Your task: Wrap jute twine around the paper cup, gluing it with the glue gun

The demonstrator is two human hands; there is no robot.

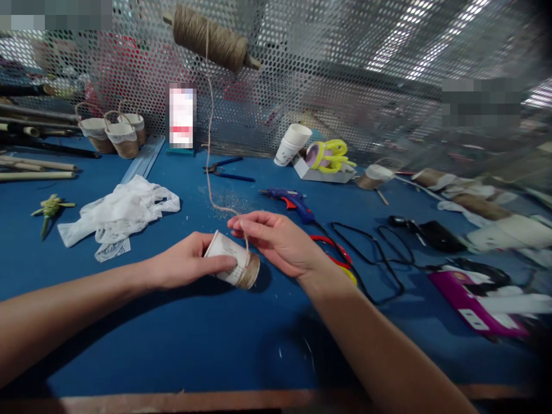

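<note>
A white paper cup (pixel 223 250) lies tilted on its side in my left hand (pixel 185 261), the thumb pressed along its wall. Twine is wound round the cup's base end (pixel 249 272). My right hand (pixel 276 238) pinches the loose twine (pixel 210 144) just above the cup. From there the strand runs up to a large twine spool (pixel 211 37) hung on a rod against the mesh. A blue hot glue gun (pixel 287 201) rests on the table beyond my right hand. Red-handled scissors (pixel 332 247) lie partly hidden behind my right wrist.
Finished twine-wrapped cups with handles (pixel 123 138) stand at back left, near white lace (pixel 125 210) and sticks (pixel 38 167). Blue-handled pliers (pixel 228 169), stacked paper cups (pixel 293 144) and a box of yellow-handled scissors (pixel 330 158) stand behind. A black cord (pixel 371 247) and purple case (pixel 474 305) lie right.
</note>
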